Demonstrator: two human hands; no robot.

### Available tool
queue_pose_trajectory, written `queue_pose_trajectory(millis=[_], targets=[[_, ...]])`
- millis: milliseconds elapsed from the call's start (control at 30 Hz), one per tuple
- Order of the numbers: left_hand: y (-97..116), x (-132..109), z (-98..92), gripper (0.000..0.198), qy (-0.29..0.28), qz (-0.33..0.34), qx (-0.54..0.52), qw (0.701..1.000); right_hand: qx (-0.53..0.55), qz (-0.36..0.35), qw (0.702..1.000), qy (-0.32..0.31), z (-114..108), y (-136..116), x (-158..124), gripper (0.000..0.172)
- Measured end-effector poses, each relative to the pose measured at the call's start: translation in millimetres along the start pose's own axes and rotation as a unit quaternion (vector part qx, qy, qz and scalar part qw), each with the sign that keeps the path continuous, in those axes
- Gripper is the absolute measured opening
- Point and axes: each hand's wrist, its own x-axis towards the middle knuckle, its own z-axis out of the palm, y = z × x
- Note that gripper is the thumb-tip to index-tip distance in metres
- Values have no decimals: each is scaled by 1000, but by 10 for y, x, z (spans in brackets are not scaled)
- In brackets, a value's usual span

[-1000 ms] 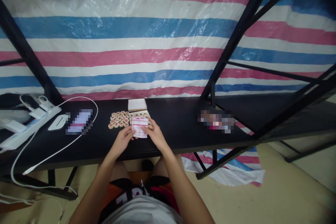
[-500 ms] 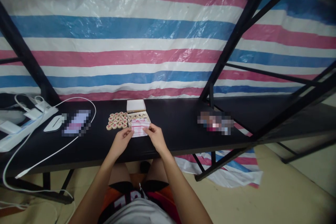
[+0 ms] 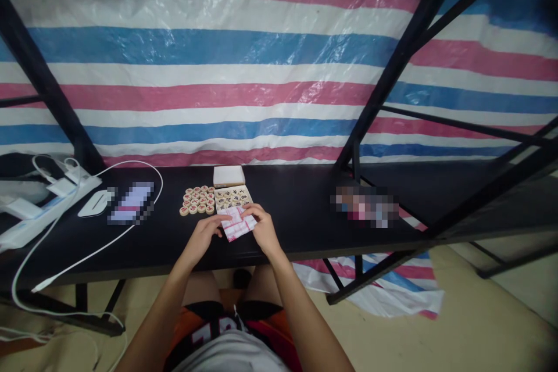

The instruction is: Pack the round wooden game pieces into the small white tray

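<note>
A folded white sheet with red lines (image 3: 236, 225) is between my hands, just in front of an open box of round pieces with black characters (image 3: 232, 196). My left hand (image 3: 204, 236) is at the sheet's left edge, its fingers closed on it. With its fingers closed on the upper right edge, my right hand (image 3: 262, 225) grips the sheet too. Left of the box, rows of round pieces with red characters (image 3: 197, 200) lie on the black table (image 3: 300, 203). A white box lid (image 3: 229, 176) sits behind the box.
A blurred phone-like item (image 3: 131, 202), a white flat device (image 3: 95, 203), a white cable (image 3: 87, 257) and a power strip (image 3: 52, 209) lie to the left. A blurred item (image 3: 365, 206) lies right. Black metal posts and a striped sheet (image 3: 218, 93) stand behind.
The folded sheet has turned and moved toward me, uncovering more of the black-character pieces. My right hand has shifted to the sheet's upper edge. The whole view has moved slightly.
</note>
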Motion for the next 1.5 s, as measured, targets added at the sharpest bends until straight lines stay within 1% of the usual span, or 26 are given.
queue_pose_trajectory(millis=[67, 200, 300, 400, 467, 600, 633, 700, 800, 867, 933, 1000, 1067, 1200, 1300, 1400, 1500], targets=[[-1, -5, 7, 39, 2, -9, -6, 1000, -1, -1, 1000, -1, -1, 5, -3, 10], [9, -24, 24, 35, 11, -22, 14, 1000, -12, 8, 1000, 13, -8, 13, -7, 16], [21, -35, 26, 33, 18, -14, 18, 1000, 46, 63, 997, 24, -8, -7, -11, 18], [25, -36, 20, 30, 18, 1, 28, 999, 132, 137, 982, 19, 5, -47, -14, 15], [28, -36, 16, 30, 19, 5, 29, 999, 145, 149, 978, 10, 19, -64, -15, 16], [28, -37, 15, 31, 9, -2, 14, 1000, 100, 122, 987, -11, 51, -31, -13, 37], [23, -34, 17, 33, 6, -6, 5, 1000, 91, 116, 989, -17, 56, -13, -13, 39], [2, -23, 26, 41, 7, -9, -23, 1000, 84, 108, 990, -25, 61, 17, -14, 39], [-37, 6, 43, 62, 31, -11, -79, 996, 95, 99, 990, -20, 55, 19, -19, 36], [-47, 20, 55, 68, 33, -20, -100, 994, 105, 94, 990, -20, 51, -5, -23, 35], [-33, 23, 64, 61, 4, -24, -104, 994, 115, 93, 989, -25, 51, -30, -27, 34], [-6, 13, 69, 49, -37, -18, -95, 995, 121, 92, 988, -34, 56, -40, -31, 32], [17, 0, 69, 41, -56, -10, -85, 995, 113, 88, 989, -45, 63, -27, -34, 29], [14, -8, 60, 40, -42, 0, -74, 996, 73, 81, 993, -47, 67, 30, -36, 29], [-11, 2, 54, 40, -31, 7, -63, 998, 53, 74, 995, -34, 64, 50, -30, 35], [-27, 10, 51, 42, -20, 11, -50, 998, 62, 72, 995, -19, 64, 43, -19, 42], [-25, 11, 51, 43, -9, 10, -50, 999, 70, 66, 995, -15, 69, 38, -10, 44]])
